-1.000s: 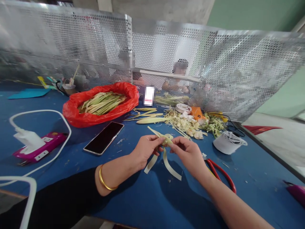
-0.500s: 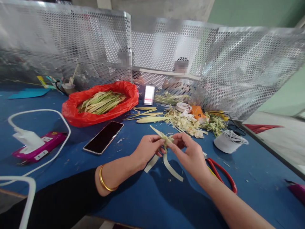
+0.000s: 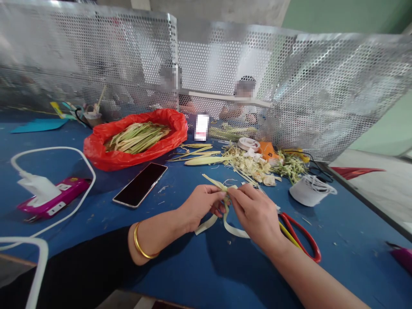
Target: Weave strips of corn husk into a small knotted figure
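Both of my hands meet over the middle of the blue table, pinching a small piece woven from pale green leaf strips. My left hand, below a gold bangle, is closed on its left side with thumb and fingertips. From the right, my right hand is closed on the same piece, its fingertips close to the left thumb. One pointed end sticks out to the upper left. Two flat pale strip tails hang below the hands. The centre of the piece is mostly hidden by fingers.
Red-handled scissors lie by my right forearm, near a white cord roll. Beyond are leaf scraps, loose leaves and a red bag of leaves. At left are a phone and purple power strip.
My right hand has turned over the piece, its back now facing up more. The leaf piece's pointed end sits slightly lower, and the right tail has swung and curved to the right.
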The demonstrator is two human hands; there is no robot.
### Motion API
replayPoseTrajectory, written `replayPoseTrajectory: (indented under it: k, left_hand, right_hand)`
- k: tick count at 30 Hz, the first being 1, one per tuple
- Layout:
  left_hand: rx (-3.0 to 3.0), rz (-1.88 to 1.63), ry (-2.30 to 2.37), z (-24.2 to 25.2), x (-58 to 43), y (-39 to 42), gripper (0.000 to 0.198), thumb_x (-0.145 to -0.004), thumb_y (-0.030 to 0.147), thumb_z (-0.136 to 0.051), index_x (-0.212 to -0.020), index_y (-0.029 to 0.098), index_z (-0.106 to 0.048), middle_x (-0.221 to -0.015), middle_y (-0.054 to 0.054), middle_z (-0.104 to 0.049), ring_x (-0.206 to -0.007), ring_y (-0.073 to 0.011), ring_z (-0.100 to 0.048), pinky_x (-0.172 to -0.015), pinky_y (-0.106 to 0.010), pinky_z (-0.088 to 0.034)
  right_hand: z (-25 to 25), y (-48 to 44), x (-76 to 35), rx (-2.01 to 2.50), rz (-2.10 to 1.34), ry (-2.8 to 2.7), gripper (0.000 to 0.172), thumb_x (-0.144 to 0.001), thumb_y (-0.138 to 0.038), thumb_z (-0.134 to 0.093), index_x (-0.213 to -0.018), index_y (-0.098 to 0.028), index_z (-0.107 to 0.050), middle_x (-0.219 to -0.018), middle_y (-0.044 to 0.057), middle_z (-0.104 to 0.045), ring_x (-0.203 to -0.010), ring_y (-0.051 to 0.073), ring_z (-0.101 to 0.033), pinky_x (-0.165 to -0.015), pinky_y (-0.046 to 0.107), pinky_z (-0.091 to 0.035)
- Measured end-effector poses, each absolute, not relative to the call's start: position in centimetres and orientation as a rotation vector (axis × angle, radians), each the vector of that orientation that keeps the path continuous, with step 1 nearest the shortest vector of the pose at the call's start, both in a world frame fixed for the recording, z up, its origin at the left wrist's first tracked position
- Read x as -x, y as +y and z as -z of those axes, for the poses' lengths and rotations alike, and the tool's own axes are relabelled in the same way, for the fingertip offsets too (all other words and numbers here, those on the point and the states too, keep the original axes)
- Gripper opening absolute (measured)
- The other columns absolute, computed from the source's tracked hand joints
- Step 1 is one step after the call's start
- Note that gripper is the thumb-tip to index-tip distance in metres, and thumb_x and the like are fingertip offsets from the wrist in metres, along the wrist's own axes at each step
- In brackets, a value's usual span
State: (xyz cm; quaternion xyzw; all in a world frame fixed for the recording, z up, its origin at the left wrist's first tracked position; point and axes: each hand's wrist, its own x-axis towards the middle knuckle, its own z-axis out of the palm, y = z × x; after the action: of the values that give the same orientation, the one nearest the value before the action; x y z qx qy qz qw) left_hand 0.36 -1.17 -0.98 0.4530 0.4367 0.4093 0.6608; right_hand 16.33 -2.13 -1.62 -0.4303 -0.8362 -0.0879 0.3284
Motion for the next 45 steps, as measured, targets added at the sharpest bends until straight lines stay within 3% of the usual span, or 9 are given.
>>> replayPoseTrajectory:
  k: [4, 11, 13, 18, 20, 24, 28, 31, 45]
  left_hand:
    - [-1.002, -0.987, 1.005, 1.0, -0.4, -1.0, 0.012, -0.076, 0.022, -0.061, -0.07, 0.013, -0.065, -0.055, 0.0, -0.058, -0.048, -0.0087, -0.051, -0.05, -0.02, -0.044]
    - [-1.248, -0.961, 1.089, 0.9, -0.6, -1.2, 0.016, -0.08, 0.02, -0.056, -0.075, 0.011, -0.068, -0.053, 0.0, -0.058, -0.048, -0.009, -0.052, -0.051, -0.02, -0.044]
    - [-1.239, -0.93, 1.086, 0.9, -0.6, -1.2, 0.016, -0.08, 0.02, -0.055, -0.074, 0.012, -0.068, -0.053, 0.0, -0.057, -0.049, -0.0094, -0.052, -0.051, -0.02, -0.044]
    - [-1.251, -0.881, 1.041, 0.8, -0.5, -1.5, 0.017, -0.077, 0.019, -0.055, -0.065, 0.014, -0.064, -0.051, 0.001, -0.057, -0.047, -0.0094, -0.052, -0.05, -0.021, -0.044]
    - [-1.291, -0.848, 1.019, 0.7, -0.5, -1.6, 0.016, -0.076, 0.02, -0.055, -0.064, 0.015, -0.064, -0.051, 0.001, -0.057, -0.047, -0.0094, -0.052, -0.05, -0.021, -0.044]
    - [-1.375, -0.695, 0.968, 1.2, -0.6, -1.7, 0.014, -0.075, 0.022, -0.056, -0.066, 0.015, -0.064, -0.057, 0.0, -0.059, -0.048, -0.0093, -0.053, -0.049, -0.02, -0.044]
    - [-1.472, -0.546, 0.929, 1.8, -0.7, -1.9, 0.016, -0.077, 0.022, -0.053, -0.067, 0.015, -0.064, -0.058, 0.0, -0.059, -0.049, -0.0097, -0.053, -0.052, -0.022, -0.045]
    - [-1.597, -0.485, 0.884, 1.8, -0.6, -2.1, 0.018, -0.078, 0.019, -0.05, -0.065, 0.016, -0.062, -0.055, 0.002, -0.057, -0.05, -0.0098, -0.053, -0.054, -0.021, -0.046]
    - [-1.391, -0.467, 0.759, 0.5, -0.5, -2.1, 0.016, -0.077, 0.025, -0.057, -0.069, 0.015, -0.067, -0.07, -0.004, -0.064, -0.059, -0.0113, -0.055, -0.065, -0.025, -0.047]
  right_hand:
    - [1.5, -1.9, -16.4, 1.108, -0.147, -2.093, 0.029, -0.095, -0.023, -0.044, -0.106, -0.018, -0.07, -0.087, 0.007, -0.066, -0.076, 0.018, -0.061, -0.068, 0.027, -0.044]
    - [1.6, -0.8, -16.3, 1.269, -0.95, -1.663, 0.023, -0.082, -0.038, -0.06, -0.074, -0.018, -0.069, -0.064, 0.001, -0.064, -0.055, 0.013, -0.049, -0.051, 0.025, -0.038]
    - [1.6, -1.0, -16.3, 1.266, -0.907, -1.688, 0.02, -0.082, -0.035, -0.06, -0.075, -0.018, -0.068, -0.063, 0.001, -0.063, -0.055, 0.014, -0.049, -0.052, 0.025, -0.038]
    - [0.9, -1.5, -16.6, 1.268, -0.329, -1.956, 0.018, -0.086, -0.031, -0.056, -0.075, -0.021, -0.067, -0.072, 0.002, -0.063, -0.063, 0.015, -0.053, -0.06, 0.028, -0.039]
    - [0.6, -1.3, -16.9, 1.252, -0.354, -1.935, 0.021, -0.088, -0.034, -0.053, -0.08, -0.022, -0.068, -0.079, 0.003, -0.066, -0.069, 0.016, -0.057, -0.065, 0.028, -0.041]
    - [0.5, -0.7, -17.1, 1.19, -0.997, -1.812, 0.026, -0.081, -0.044, -0.061, -0.077, -0.02, -0.069, -0.071, 0.002, -0.065, -0.066, 0.017, -0.059, -0.058, 0.028, -0.045]
    - [0.8, -0.7, -16.8, 1.097, -1.541, -1.507, 0.031, -0.066, -0.045, -0.076, -0.067, -0.018, -0.061, -0.052, -0.005, -0.054, -0.045, 0.01, -0.047, -0.045, 0.023, -0.037]
    - [0.8, -0.6, -16.7, 1.056, -1.493, -1.31, 0.034, -0.064, -0.042, -0.078, -0.06, -0.018, -0.055, -0.046, -0.008, -0.048, -0.042, 0.007, -0.04, -0.044, 0.021, -0.033]
    - [0.9, 0.3, -16.8, 1.072, -1.24, -1.046, 0.034, -0.062, -0.045, -0.079, -0.066, -0.018, -0.058, -0.058, -0.003, -0.058, -0.056, 0.012, -0.061, -0.053, 0.023, -0.044]
